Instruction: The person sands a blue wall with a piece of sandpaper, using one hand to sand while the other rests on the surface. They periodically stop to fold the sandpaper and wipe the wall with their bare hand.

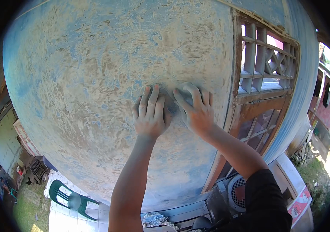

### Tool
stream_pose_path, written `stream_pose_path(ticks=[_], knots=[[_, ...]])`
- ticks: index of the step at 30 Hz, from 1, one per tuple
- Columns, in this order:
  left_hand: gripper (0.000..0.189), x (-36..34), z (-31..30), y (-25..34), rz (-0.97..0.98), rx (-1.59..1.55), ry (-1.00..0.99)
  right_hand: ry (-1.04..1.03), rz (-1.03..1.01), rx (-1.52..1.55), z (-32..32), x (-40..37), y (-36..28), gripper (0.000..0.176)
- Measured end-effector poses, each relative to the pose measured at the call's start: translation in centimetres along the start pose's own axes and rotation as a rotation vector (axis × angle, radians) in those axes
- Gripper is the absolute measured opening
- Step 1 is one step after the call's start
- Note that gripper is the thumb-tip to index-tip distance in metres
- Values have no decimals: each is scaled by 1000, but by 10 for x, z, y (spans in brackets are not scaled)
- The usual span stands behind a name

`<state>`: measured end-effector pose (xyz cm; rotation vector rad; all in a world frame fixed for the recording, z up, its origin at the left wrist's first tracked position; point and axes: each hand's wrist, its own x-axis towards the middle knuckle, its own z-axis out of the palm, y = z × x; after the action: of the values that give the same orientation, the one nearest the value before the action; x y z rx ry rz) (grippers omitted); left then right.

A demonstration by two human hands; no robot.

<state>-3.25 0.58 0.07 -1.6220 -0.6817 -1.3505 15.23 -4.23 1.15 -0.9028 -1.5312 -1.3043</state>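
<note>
Both hands press against a worn blue wall whose paint is scraped and patchy with beige. Between them a dark grey piece, apparently sandpaper, lies against the wall, mostly covered by the fingers. My left hand has its fingers pointing up over the surface, the thumb side closed against the dark piece. On the other side, my right hand bends its fingers over the piece's right edge, index finger angled leftward. Grey dust coats the fingers of both hands.
To the right is a wooden window frame with a lattice vent above glass panes. A green plastic chair stands on white tiles at lower left. Below the window sits a loudspeaker or fan with a round grille, beside a bench and crumpled cloth.
</note>
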Motion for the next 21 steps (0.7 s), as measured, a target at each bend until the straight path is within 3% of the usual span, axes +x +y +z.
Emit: stream_pose_path(ticks=[4,13,18,21], knots=[[24,1,-2,1,-3,11,-3,-49,37,-45,-14,-37,4,43],[29,-1,2,0,-18,32,6,27,121,45,-2,22,-6,41],[23,-1,-3,1,4,8,0,-80,178,21,-22,-37,-3,43],[23,-2,1,0,0,18,10,-80,126,-13,-10,-30,3,43]])
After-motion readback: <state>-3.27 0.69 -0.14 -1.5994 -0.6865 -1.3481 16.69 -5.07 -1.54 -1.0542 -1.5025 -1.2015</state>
